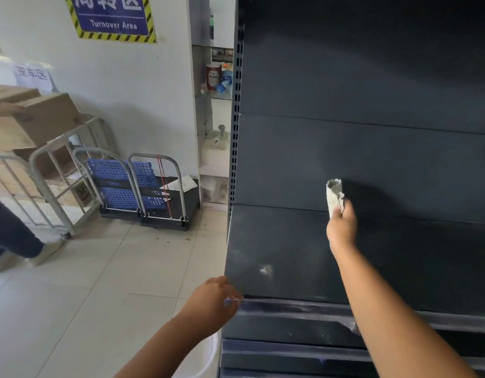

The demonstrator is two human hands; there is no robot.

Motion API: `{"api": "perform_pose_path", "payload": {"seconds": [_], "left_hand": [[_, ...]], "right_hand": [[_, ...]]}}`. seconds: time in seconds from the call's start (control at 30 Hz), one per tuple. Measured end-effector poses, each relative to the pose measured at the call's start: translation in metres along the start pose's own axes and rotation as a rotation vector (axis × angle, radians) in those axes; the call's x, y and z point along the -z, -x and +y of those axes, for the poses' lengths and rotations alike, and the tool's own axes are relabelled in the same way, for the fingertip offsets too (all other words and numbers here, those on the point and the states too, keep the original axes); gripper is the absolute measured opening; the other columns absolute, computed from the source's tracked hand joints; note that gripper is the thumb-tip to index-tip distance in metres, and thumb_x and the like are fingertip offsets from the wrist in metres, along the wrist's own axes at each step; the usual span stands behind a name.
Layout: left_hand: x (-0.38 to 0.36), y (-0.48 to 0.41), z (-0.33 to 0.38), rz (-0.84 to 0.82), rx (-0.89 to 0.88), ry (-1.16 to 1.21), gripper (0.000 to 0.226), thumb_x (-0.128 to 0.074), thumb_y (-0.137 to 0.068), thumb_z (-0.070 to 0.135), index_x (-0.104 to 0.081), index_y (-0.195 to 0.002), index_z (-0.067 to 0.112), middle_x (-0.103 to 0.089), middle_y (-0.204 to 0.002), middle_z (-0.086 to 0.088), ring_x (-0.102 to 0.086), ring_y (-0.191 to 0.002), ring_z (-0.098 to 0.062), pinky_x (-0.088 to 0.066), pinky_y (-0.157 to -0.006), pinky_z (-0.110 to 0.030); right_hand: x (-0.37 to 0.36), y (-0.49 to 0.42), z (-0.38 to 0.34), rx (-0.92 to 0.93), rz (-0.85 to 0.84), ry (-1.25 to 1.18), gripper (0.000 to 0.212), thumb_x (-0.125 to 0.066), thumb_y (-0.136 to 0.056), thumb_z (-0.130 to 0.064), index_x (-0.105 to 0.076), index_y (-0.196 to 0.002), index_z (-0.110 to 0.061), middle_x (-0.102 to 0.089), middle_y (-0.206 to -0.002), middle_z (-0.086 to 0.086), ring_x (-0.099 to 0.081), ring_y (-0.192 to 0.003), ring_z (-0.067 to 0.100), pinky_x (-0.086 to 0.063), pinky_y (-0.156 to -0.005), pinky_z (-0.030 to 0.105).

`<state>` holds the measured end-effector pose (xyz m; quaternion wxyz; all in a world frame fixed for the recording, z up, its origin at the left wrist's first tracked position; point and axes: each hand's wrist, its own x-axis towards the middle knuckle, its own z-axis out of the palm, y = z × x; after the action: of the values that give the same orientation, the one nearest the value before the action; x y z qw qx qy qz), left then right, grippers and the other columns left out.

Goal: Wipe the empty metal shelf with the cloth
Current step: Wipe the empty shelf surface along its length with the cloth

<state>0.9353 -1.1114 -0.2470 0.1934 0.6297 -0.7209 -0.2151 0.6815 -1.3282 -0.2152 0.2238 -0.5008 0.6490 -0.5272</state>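
The dark grey metal shelf (285, 255) fills the right half of the head view, bare, with dust smears near its front left. My right hand (341, 226) reaches over the shelf toward its back edge and grips a bunched grey-white cloth (334, 195), which sticks up against the dark back panel (372, 165). My left hand (212, 300) is closed on the shelf's front left corner, at the clear price strip (276, 305).
A white bucket rim (208, 358) shows below my left arm. Lower shelf edges (290, 356) sit beneath. On the tiled floor to the left stand folded platform trolleys (148, 192), a metal cage cart (53, 170) with cardboard boxes, and another person's leg (9, 230).
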Motion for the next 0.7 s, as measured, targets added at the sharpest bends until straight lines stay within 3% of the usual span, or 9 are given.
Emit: {"api": "perform_pose_path", "payload": {"seconds": [0.1,0.2,0.3,0.4,0.47,0.57,0.63,0.7], "left_hand": [[-0.002,0.003,0.001,0.029,0.02,-0.001,0.023,-0.055,-0.086,0.032,-0.07,-0.103,0.038,-0.056,-0.093,0.023,-0.055,-0.09,-0.001,-0.039,-0.077,-0.011],[-0.006,0.003,0.0,0.042,0.046,0.004,0.023,-0.057,-0.083,0.033,-0.069,-0.101,0.041,-0.051,-0.087,0.027,-0.055,-0.089,0.0,-0.039,-0.077,-0.01],[-0.01,0.003,0.0,0.068,0.062,-0.002,0.024,-0.056,-0.08,0.035,-0.066,-0.1,0.045,-0.051,-0.085,0.027,-0.054,-0.087,0.001,-0.04,-0.077,-0.012],[-0.011,0.004,-0.001,0.069,0.064,-0.012,0.021,-0.057,-0.082,0.037,-0.065,-0.099,0.045,-0.05,-0.085,0.027,-0.048,-0.083,0.007,-0.039,-0.075,-0.012],[-0.01,0.005,0.0,0.073,0.061,-0.008,0.019,-0.059,-0.083,0.035,-0.065,-0.098,0.045,-0.05,-0.084,0.028,-0.047,-0.082,0.008,-0.039,-0.075,-0.011],[-0.009,0.006,0.003,0.081,0.082,-0.016,0.019,-0.06,-0.083,0.031,-0.069,-0.096,0.042,-0.051,-0.086,0.029,-0.051,-0.085,0.006,-0.042,-0.078,-0.015],[-0.01,0.005,0.005,0.086,0.102,-0.02,0.019,-0.061,-0.083,0.029,-0.07,-0.094,0.04,-0.053,-0.086,0.026,-0.053,-0.086,0.002,-0.042,-0.079,-0.016],[-0.011,0.003,0.003,0.08,0.11,-0.029,0.019,-0.061,-0.083,0.027,-0.071,-0.093,0.039,-0.053,-0.085,0.026,-0.052,-0.084,0.003,-0.039,-0.076,-0.011]], "right_hand": [[-0.018,0.006,0.031,0.036,-0.183,0.351,0.026,-0.036,-0.096,-0.014,-0.051,-0.117,-0.02,-0.067,-0.1,0.016,-0.06,-0.086,0.036,-0.044,-0.068,0.036],[-0.064,0.032,0.033,0.184,-0.417,0.613,0.035,-0.036,-0.094,-0.013,-0.052,-0.121,-0.026,-0.063,-0.112,0.01,-0.059,-0.095,0.037,-0.048,-0.08,0.041],[-0.12,0.072,0.005,0.297,-0.565,0.565,0.04,-0.036,-0.091,-0.012,-0.053,-0.123,-0.03,-0.059,-0.119,0.007,-0.055,-0.1,0.035,-0.042,-0.088,0.039],[-0.166,0.109,-0.028,0.229,-0.836,0.326,0.038,-0.034,-0.095,-0.014,-0.051,-0.127,-0.028,-0.059,-0.122,0.009,-0.054,-0.104,0.034,-0.042,-0.089,0.037],[-0.177,0.119,-0.051,-0.036,-0.927,-0.094,0.036,-0.036,-0.096,-0.017,-0.052,-0.128,-0.023,-0.059,-0.124,0.01,-0.055,-0.111,0.03,-0.041,-0.087,0.03],[-0.167,0.11,-0.066,-0.399,-0.742,-0.561,0.029,-0.042,-0.094,-0.016,-0.059,-0.116,-0.024,-0.061,-0.114,0.004,-0.058,-0.103,0.022,-0.046,-0.082,0.03],[-0.145,0.09,-0.062,-0.49,-0.66,-0.702,0.023,-0.044,-0.093,-0.019,-0.062,-0.099,-0.032,-0.065,-0.105,-0.001,-0.063,-0.094,0.018,-0.053,-0.07,0.03],[-0.117,0.065,-0.052,-0.493,-0.566,-0.746,0.022,-0.045,-0.094,-0.018,-0.062,-0.093,-0.031,-0.067,-0.104,0.0,-0.065,-0.095,0.023,-0.056,-0.073,0.035]]}}
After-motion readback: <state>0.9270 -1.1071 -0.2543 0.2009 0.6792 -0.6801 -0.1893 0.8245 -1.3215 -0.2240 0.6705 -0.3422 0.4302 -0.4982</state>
